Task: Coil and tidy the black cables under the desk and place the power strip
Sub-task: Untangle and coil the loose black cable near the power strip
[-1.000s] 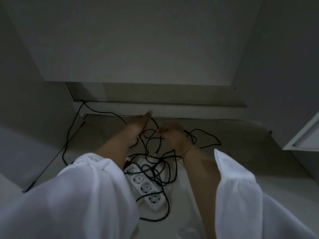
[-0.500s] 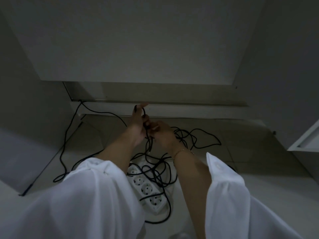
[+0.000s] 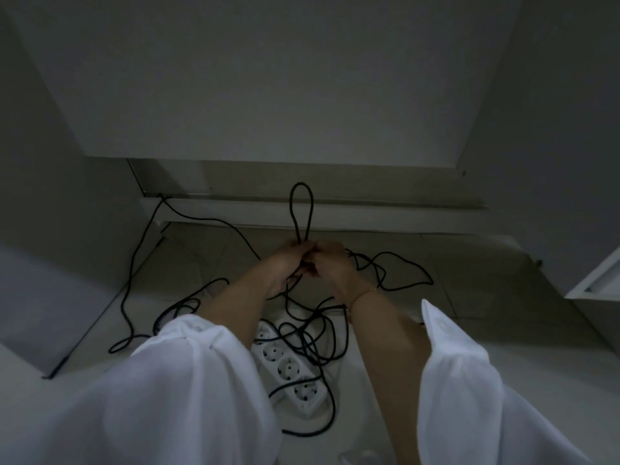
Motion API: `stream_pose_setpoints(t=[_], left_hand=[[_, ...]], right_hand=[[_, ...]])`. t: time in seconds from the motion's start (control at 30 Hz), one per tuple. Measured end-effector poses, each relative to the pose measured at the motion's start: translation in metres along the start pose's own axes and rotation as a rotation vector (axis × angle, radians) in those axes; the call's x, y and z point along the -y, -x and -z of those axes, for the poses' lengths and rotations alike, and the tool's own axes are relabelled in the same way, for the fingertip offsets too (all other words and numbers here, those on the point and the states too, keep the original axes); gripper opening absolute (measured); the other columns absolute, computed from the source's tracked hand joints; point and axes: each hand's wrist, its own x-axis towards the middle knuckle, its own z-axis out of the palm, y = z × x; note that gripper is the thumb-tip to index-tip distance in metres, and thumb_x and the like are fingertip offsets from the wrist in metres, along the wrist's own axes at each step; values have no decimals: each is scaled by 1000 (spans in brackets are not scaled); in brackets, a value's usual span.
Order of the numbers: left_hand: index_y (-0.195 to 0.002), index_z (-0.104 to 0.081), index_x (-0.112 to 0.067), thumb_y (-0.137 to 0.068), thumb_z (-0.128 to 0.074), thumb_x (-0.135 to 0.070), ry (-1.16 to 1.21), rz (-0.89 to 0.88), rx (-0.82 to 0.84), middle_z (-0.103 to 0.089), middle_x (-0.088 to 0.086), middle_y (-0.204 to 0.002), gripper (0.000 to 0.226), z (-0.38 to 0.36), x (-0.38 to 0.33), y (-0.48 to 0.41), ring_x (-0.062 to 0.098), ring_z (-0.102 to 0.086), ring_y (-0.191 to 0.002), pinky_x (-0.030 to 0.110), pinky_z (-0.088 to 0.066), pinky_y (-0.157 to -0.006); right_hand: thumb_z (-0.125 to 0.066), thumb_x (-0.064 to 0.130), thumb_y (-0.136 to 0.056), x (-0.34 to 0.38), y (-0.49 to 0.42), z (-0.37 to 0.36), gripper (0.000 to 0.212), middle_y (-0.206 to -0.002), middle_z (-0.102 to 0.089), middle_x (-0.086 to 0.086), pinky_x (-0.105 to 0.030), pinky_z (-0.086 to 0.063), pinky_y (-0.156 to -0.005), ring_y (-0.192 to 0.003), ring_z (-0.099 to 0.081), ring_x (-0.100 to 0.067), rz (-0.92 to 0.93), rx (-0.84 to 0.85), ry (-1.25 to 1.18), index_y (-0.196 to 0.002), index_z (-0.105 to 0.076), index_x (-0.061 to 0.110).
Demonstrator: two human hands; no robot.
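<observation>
My left hand and my right hand meet above the floor, both closed on a black cable. A narrow loop of that cable stands up from between my fingers. More black cable lies tangled on the floor under my wrists and trails off to both sides. A white power strip with several round sockets lies flat below the tangle, partly crossed by cable and partly hidden by my left sleeve.
I am under a desk: its pale underside fills the top, side panels stand left and right. A white skirting board runs along the back. A white drawer unit corner juts in at right. One cable climbs the back left corner.
My hands have come together and risen slightly. A tall narrow loop of cable now sticks up between them, where a second ago the cable was loose between separated hands.
</observation>
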Motion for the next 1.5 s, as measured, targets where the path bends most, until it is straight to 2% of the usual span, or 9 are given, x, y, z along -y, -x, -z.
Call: stream_pose_setpoints(t=[0.17, 0.4, 0.5, 0.57, 0.63, 0.83, 0.97, 1.23, 1.5], left_hand=[[-99, -52, -18, -101, -26, -43, -137, 10, 46, -59, 1, -75, 36, 0, 8, 4, 7, -57, -56, 11, -44, -46], [-75, -53, -14, -92, -47, -50, -84, 126, 31, -40, -4, -49, 40, 21, 22, 2, 12, -36, -51, 20, -33, -48], [-108, -56, -17, -92, -41, -57, -45, 82, 66, -61, 8, -94, 45, 16, 16, 2, 19, -59, -83, 24, -48, -67], [-128, -49, -22, -94, -37, -57, -21, 59, 48, -58, 7, -111, 50, 11, 12, 0, 19, -56, -98, 28, -48, -80], [-126, -48, -20, -98, -35, -49, 45, 13, 9, -57, 1, -102, 43, 5, 4, 0, 12, -55, -87, 22, -46, -70], [-98, -56, -8, -103, -35, -23, 327, -7, -119, -59, 4, -90, 26, -2, -3, -3, 17, -57, -80, 31, -50, -73], [-85, -49, -12, -104, -29, -18, 495, -55, -164, -47, 5, -65, 28, 4, -5, -6, 15, -56, -60, 28, -48, -64], [-81, -46, -18, -104, -26, -24, 384, -97, -209, -23, -1, -57, 32, 21, -1, -5, 3, -21, -30, 13, -20, -32], [-100, -50, -17, -102, -33, -29, -238, 39, -36, -33, 0, -61, 21, 35, 24, 7, 10, -29, -46, 13, -23, -36]], right_hand=[[-49, -1, -92, -2, 0, 8, 17, -104, -66, -19, -15, -45, -55, -84, -61, -23, 49, -41, 80, -97, -65, 0], [-49, 6, -92, -1, -16, 11, 24, -112, -63, -11, -19, -45, -75, -94, -56, -18, 166, -95, 328, -112, -63, 3], [-50, 11, -94, -2, -17, 8, 23, -99, -61, -3, -5, -43, -63, -89, -55, -14, 206, -63, 439, -109, -65, 4], [-49, 8, -93, -2, -18, 4, 22, -102, -66, -9, -15, -51, -73, -93, -60, -19, 194, -35, 468, -104, -66, 2], [-50, 8, -91, -2, -16, 1, 20, -103, -67, -16, -31, -53, -82, -96, -64, -27, 175, -20, 485, -100, -66, 1], [-64, 14, -85, -1, -8, 4, 17, -85, -65, -6, -18, -48, -60, -74, -60, -16, 121, 162, 450, -101, -65, 8], [-67, 18, -84, -2, -1, 18, 24, -86, -62, -2, -19, -44, -66, -77, -55, -11, 16, 337, 408, -107, -63, 14], [-63, 18, -87, 0, 4, 25, 29, -53, -55, 4, -15, -44, -61, -58, -52, -8, -171, 605, 602, -62, -51, 12], [-58, -3, -80, 37, 5, 48, 10, -67, -57, -1, -14, -43, -56, -61, -50, -10, 147, 335, 632, -80, -61, 6]])
